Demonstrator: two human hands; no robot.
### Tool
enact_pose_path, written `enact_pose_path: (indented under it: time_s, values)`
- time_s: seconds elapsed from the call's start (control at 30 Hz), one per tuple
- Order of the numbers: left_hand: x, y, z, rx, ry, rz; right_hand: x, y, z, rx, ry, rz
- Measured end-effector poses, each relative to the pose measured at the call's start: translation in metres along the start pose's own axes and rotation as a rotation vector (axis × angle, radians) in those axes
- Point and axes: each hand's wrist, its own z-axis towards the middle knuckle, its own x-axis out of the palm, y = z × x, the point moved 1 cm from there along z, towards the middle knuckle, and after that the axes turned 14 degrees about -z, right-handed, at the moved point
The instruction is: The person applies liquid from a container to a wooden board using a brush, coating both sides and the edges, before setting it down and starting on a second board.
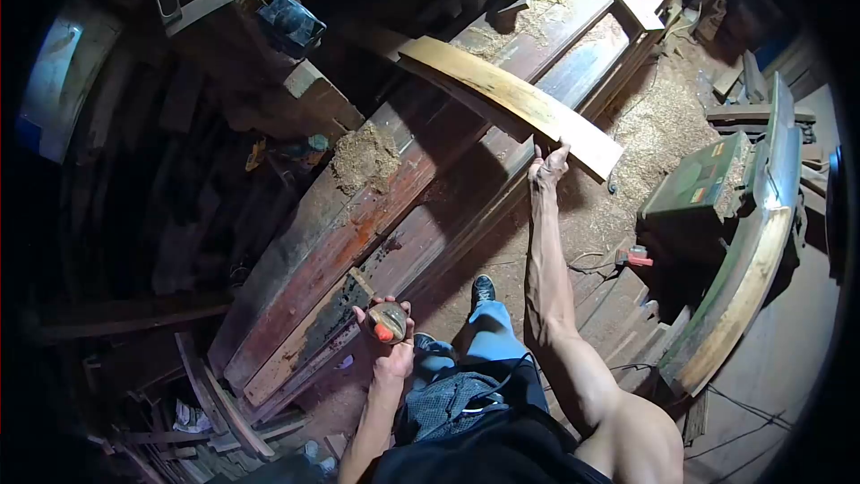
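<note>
A long curved wooden plank [528,106] lies across the bench, its pale sawn face turned up. My right hand [549,166] is wrapped round its near edge, close to the right end, with the arm stretched forward. Low in front of my body, my left hand [394,341] is closed round a rounded, brownish tool with an orange-red part [387,323]. Its exact kind I cannot tell. That hand is beside the near edge of the workbench [305,291], whose long worn boards carry dark and reddish stains.
Sawdust is heaped on the bench [365,159] and spread over the floor [658,130]. To the right stand a green box [699,179] and another curved timber [739,296]. A red-ended cable [636,256] lies near it. Scrap wood [215,394] is piled at lower left.
</note>
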Motion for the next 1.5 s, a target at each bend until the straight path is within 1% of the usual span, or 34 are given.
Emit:
enact_pose_path:
  time_s: [0.2,0.27,0.4,0.43,0.5,0.6,0.73,0.9,0.97,1.0,1.03,1.07,1.17,1.2,1.27,1.3,1.4,1.43,1.5]
  values:
    - [0.002,0.007,0.002,0.010,0.016,-0.010,0.007,-0.013,0.000,-0.003,-0.001,0.021]
    - [0.003,0.008,0.004,0.005,0.045,0.004,0.011,-0.018,-0.002,-0.013,0.009,0.026]
    - [0.012,0.010,0.002,0.030,0.042,0.003,0.021,-0.022,-0.003,-0.049,0.049,0.029]
    - [0.012,0.009,0.003,0.038,0.043,-0.004,0.018,-0.023,-0.008,-0.024,0.113,0.080]
    - [0.008,0.004,0.003,0.069,0.023,-0.030,0.011,-0.018,-0.009,0.109,0.071,0.042]
    - [0.004,-0.004,0.004,0.098,0.031,-0.061,0.007,-0.020,-0.009,0.135,0.084,-0.025]
    - [0.000,-0.011,0.001,0.132,0.045,-0.076,-0.024,-0.028,0.004,0.162,0.116,-0.138]
    - [-0.006,-0.021,-0.007,0.184,0.069,-0.135,-0.042,-0.032,0.026,0.243,0.246,-0.245]
    - [-0.016,-0.026,-0.009,0.194,0.099,-0.189,-0.041,-0.038,0.039,0.490,0.225,0.091]
    - [-0.016,-0.029,-0.013,0.210,0.106,-0.206,-0.062,-0.059,0.064,0.480,0.230,0.116]
    - [-0.018,-0.034,-0.017,0.216,0.132,-0.237,-0.081,-0.068,0.088,0.461,0.250,0.032]
    - [-0.016,-0.037,-0.021,0.222,0.157,-0.269,-0.083,-0.064,0.084,0.435,0.275,-0.058]
    - [-0.033,-0.057,-0.039,0.293,0.125,-0.291,-0.068,-0.061,0.059,0.414,0.337,-0.243]
    - [-0.032,-0.066,-0.047,0.324,0.143,-0.304,-0.058,-0.065,0.053,0.414,0.350,-0.272]
    - [-0.033,-0.080,-0.068,0.360,0.109,-0.226,-0.057,-0.062,0.040,0.409,0.348,-0.322]
    - [-0.049,-0.088,-0.070,0.408,0.083,-0.184,-0.059,-0.059,0.035,0.398,0.342,-0.338]
    - [-0.054,-0.104,-0.086,0.408,0.104,-0.221,-0.058,-0.044,0.031,0.361,0.334,-0.378]
    - [-0.057,-0.108,-0.090,0.405,0.072,-0.259,-0.059,-0.042,0.031,0.352,0.331,-0.381]
    - [-0.057,-0.113,-0.093,0.414,0.110,-0.253,-0.061,-0.037,0.032,0.343,0.330,-0.392]
